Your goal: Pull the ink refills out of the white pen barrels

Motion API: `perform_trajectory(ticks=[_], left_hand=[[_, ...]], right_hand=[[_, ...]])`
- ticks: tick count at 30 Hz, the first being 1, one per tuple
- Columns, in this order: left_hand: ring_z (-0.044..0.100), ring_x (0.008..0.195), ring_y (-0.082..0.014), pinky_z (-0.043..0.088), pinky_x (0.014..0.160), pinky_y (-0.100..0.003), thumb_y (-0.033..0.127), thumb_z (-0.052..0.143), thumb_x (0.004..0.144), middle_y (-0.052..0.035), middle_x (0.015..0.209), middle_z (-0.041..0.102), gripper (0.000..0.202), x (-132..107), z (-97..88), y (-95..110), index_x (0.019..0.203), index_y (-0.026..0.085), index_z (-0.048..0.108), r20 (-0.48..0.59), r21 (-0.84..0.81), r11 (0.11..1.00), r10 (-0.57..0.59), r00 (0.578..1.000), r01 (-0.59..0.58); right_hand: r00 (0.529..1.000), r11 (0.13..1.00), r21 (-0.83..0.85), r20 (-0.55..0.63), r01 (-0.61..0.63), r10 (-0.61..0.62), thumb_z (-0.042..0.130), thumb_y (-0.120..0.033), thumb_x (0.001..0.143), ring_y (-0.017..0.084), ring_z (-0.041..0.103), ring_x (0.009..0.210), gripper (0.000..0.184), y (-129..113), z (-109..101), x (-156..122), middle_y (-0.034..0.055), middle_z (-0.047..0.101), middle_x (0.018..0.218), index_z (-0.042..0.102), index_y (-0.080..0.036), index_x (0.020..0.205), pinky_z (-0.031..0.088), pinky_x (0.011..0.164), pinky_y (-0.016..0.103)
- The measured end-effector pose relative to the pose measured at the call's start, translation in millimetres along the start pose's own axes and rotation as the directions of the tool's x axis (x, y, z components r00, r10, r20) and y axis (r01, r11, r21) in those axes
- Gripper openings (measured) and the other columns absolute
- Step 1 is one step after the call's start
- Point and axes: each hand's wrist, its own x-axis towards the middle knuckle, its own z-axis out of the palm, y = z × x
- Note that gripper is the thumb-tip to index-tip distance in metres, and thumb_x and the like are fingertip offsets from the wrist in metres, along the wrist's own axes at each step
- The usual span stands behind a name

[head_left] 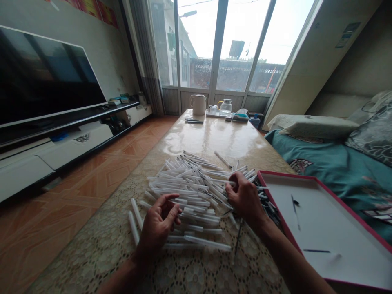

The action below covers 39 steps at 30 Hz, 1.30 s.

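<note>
A large heap of translucent white pen barrels (pixel 196 222) lies on the table, with thin dark-tipped pen refills (pixel 200 159) along its far side. My left hand (pixel 159 220) hovers at the near left of the heap, fingers curled but apart, with nothing visible in them. At the heap's right side, my right hand (pixel 243 196) pinches what looks like a thin pale pen refill, its ends showing on both sides of the fingers. Black pen caps (pixel 271 208) are piled beyond my right wrist, partly hidden by it.
A red-rimmed white box lid (pixel 349 228) at the right holds a few loose pen parts. At the table's (pixel 196 269) far end stand a beige jug (pixel 199 105), a glass pot (pixel 226 107) and a tissue pack (pixel 240 116). A bed (pixel 324 159) flanks the right side.
</note>
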Motion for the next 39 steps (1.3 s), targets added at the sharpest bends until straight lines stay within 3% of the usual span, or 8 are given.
perform_trajectory(ticks=[3, 6, 15, 19, 23, 32, 36, 39], left_hand=[[0.058, 0.052, -0.0121, 0.041, 0.043, -0.019, 0.037, 0.062, 0.082, 0.0007, 0.071, 0.063, 0.035, -3, 1.9, 1, 0.110, 0.017, 0.054, 0.013, -0.001, 1.000, 0.007, 1.000, -0.007], [0.058, 0.053, -0.0119, 0.043, 0.047, -0.020, 0.036, 0.062, 0.082, 0.0011, 0.069, 0.063, 0.033, -4, 2.9, 1, 0.108, 0.017, 0.056, 0.019, 0.005, 1.000, 0.023, 1.000, -0.023], [0.059, 0.053, -0.0128, 0.047, 0.050, -0.022, 0.037, 0.062, 0.082, 0.0000, 0.069, 0.063, 0.028, -4, 4.1, 0, 0.101, 0.016, 0.060, 0.066, 0.023, 0.999, 0.026, 0.997, -0.028], [0.059, 0.053, -0.0127, 0.048, 0.049, -0.023, 0.036, 0.065, 0.081, -0.0006, 0.074, 0.062, 0.029, -8, 6.7, -1, 0.102, 0.017, 0.062, 0.125, 0.056, 0.997, 0.050, 0.991, -0.058], [0.059, 0.051, -0.0117, 0.048, 0.049, -0.023, 0.036, 0.064, 0.081, -0.0009, 0.083, 0.061, 0.044, -11, 7.4, -3, 0.122, 0.022, 0.055, 0.187, 0.044, 0.989, 0.134, 0.973, -0.144], [0.057, 0.060, -0.0135, 0.046, 0.059, -0.023, 0.024, 0.059, 0.085, -0.0037, 0.080, 0.062, 0.015, -7, 0.7, -3, 0.097, 0.020, 0.067, 0.437, 0.345, 0.771, 0.373, 0.819, -0.535], [0.057, 0.065, -0.0156, 0.043, 0.062, -0.024, 0.023, 0.050, 0.090, -0.0044, 0.079, 0.062, 0.016, -9, 0.8, -4, 0.093, 0.020, 0.065, 0.569, 0.392, 0.688, 0.340, 0.748, -0.611], [0.053, 0.062, -0.0158, 0.039, 0.060, -0.026, 0.024, 0.043, 0.093, -0.0026, 0.070, 0.057, 0.023, -11, 1.5, -2, 0.080, 0.019, 0.061, 0.596, 0.420, 0.677, 0.296, 0.746, -0.605]], right_hand=[[0.971, 0.948, 0.313, -0.238, 0.065, 0.012, 0.057, -0.030, 0.083, 0.014, 0.059, 0.060, 0.013, 3, -20, -17, 0.0008, 0.062, 0.070, 0.057, -0.018, 0.088, 0.045, 0.058, 0.024], [0.962, 0.928, 0.364, -0.273, 0.080, 0.025, 0.059, -0.032, 0.082, 0.013, 0.054, 0.056, 0.016, 2, -31, -33, -0.0014, 0.058, 0.068, 0.058, -0.018, 0.089, 0.044, 0.056, 0.024], [0.983, 0.947, 0.268, 0.010, 0.176, -0.185, 0.051, -0.023, 0.089, 0.015, 0.052, 0.067, 0.011, 9, 2, -52, 0.0012, 0.052, 0.076, 0.056, -0.019, 0.080, 0.043, 0.063, 0.026], [0.943, 0.933, 0.253, 0.149, 0.254, -0.297, 0.046, -0.018, 0.092, 0.018, 0.057, 0.086, 0.013, 5, 13, -56, 0.0064, 0.058, 0.093, 0.058, -0.019, 0.091, 0.045, 0.077, 0.028], [0.861, 0.929, 0.193, 0.354, 0.315, -0.365, 0.040, -0.017, 0.094, 0.015, 0.057, 0.071, 0.019, -4, 9, -61, 0.0032, 0.061, 0.083, 0.059, -0.021, 0.094, 0.042, 0.064, 0.023], [0.761, 0.885, 0.440, 0.519, 0.153, -0.389, 0.043, -0.030, 0.096, 0.009, 0.042, 0.057, 0.027, 1, 5, -67, -0.0057, 0.045, 0.062, 0.050, -0.019, 0.072, 0.032, 0.055, 0.021], [0.712, 0.876, 0.473, 0.583, 0.095, -0.392, 0.039, -0.034, 0.097, 0.008, 0.039, 0.056, 0.033, 2, 3, -68, -0.0062, 0.041, 0.059, 0.051, -0.018, 0.070, 0.030, 0.053, 0.020], [0.715, 0.884, 0.444, 0.570, 0.147, -0.405, 0.040, -0.032, 0.097, 0.008, 0.038, 0.054, 0.033, 5, 6, -70, -0.0062, 0.042, 0.058, 0.051, -0.018, 0.070, 0.029, 0.051, 0.020]])
